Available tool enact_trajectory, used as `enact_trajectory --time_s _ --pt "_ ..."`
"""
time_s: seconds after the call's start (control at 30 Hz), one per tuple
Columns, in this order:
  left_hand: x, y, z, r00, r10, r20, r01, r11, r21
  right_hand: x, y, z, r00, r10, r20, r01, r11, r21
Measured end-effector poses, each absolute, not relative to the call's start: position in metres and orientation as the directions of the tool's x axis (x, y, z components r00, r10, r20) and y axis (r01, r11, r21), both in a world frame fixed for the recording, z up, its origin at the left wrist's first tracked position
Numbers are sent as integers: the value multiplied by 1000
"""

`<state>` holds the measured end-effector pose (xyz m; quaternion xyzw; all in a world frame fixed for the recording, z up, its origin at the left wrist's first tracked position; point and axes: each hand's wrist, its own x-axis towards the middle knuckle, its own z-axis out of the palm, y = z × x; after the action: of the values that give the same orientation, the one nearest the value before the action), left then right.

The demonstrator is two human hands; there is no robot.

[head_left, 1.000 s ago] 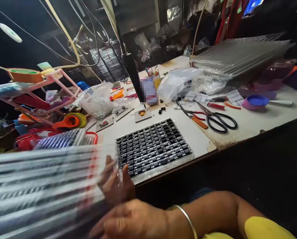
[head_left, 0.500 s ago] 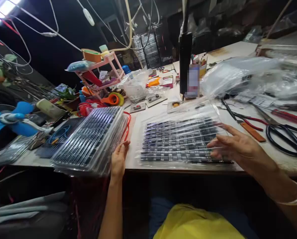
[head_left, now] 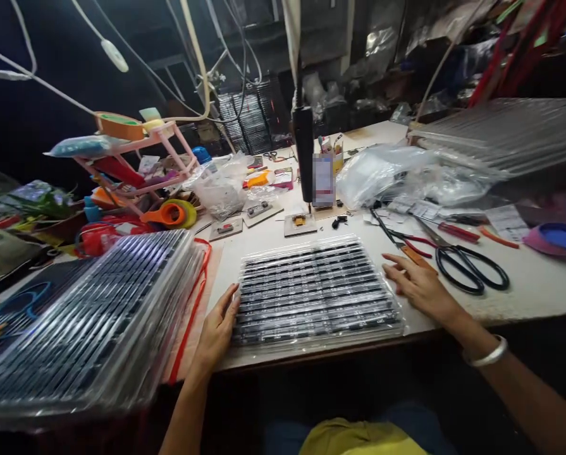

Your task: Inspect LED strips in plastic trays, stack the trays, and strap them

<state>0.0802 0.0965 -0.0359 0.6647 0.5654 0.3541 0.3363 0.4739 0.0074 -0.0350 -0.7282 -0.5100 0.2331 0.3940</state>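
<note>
A clear plastic tray packed with rows of dark circuit-board strips lies flat at the table's front edge. Along its left side rests my left hand, its fingertips touching the rim and its fingers not wrapped round it. My right hand is just off the tray's right side, fingers outstretched and holding nothing. To the left stands a tall stack of similar filled trays, with a red strap along its right side.
Large black-handled scissors and red-handled pliers lie beyond my right hand. A black upright tool hangs over the table behind the tray. Clear plastic bags and a pink rack stand farther back.
The plastic film over the boards now lies flat as a ribbed tray cover. My left hand has come to the tray's left side; my right hand has drawn off it. The view has turned right.
</note>
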Motion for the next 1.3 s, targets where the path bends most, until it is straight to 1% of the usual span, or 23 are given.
enact_trajectory --time_s 0.07,0.13,0.23,0.3,0.37,0.43,0.5,0.67,0.73,0.8,0.87,0.9,0.93,1.0,1.07,1.1,1.13,1.17,1.2,1.3 --pt "86 98 -35 106 990 95 508 -136 851 468 17 -35 317 936 152 641 -93 -762" --pt "88 96 -34 74 992 102 487 -125 864 465 22 -34 297 933 204 683 -58 -728" --pt "85 91 -35 25 996 85 473 -87 877 464 23 -34 327 921 214 665 -63 -744" --pt "81 90 -36 36 997 75 492 -83 867 464 21 -32 334 922 195 659 -80 -748" --pt "78 92 -36 63 996 65 507 -88 858 463 23 -30 321 934 159 688 -114 -717" --pt "78 97 -36 68 996 50 511 -78 856 461 28 -26 301 944 136 756 -149 -638" --pt "79 102 -35 63 997 37 512 -65 856 458 35 -22 277 953 126 831 -171 -529" --pt "79 106 -33 108 994 -3 477 -49 877 449 41 -16 179 983 47 954 -162 -251" --pt "77 102 -30 75 997 -25 392 -6 920 449 40 -18 151 988 22 977 -145 -159" --pt "78 97 -27 29 999 -42 240 34 970 451 39 -23 125 992 31 987 -121 -106" --pt "81 90 -24 3 1000 -27 145 26 989 458 39 -30 107 991 78 988 -97 -123" --pt "83 87 -22 -3 1000 -6 142 6 990 462 39 -34 100 989 109 981 -80 -174" --pt "84 84 -21 -12 1000 17 161 -15 987 467 39 -37 100 985 141 966 -62 -251" --pt "86 79 -20 -42 997 58 220 -48 974 478 37 -41 131 977 166 893 -44 -449" --pt "85 76 -23 -49 996 72 278 -55 959 486 35 -41 196 973 118 770 -78 -633" --pt "84 76 -25 -37 996 76 323 -60 944 489 34 -41 225 970 86 722 -107 -683" --pt "83 78 -28 -19 996 84 384 -70 921 490 33 -41 243 968 70 702 -126 -701" --pt "81 80 -31 3 995 97 448 -88 890 489 34 -41 243 967 79 711 -122 -693" --pt "80 84 -34 25 993 113 507 -110 855 487 36 -40 235 965 116 743 -101 -661" --pt "79 99 -42 56 987 150 625 -152 766 475 44 -39 193 956 221 861 -57 -506"
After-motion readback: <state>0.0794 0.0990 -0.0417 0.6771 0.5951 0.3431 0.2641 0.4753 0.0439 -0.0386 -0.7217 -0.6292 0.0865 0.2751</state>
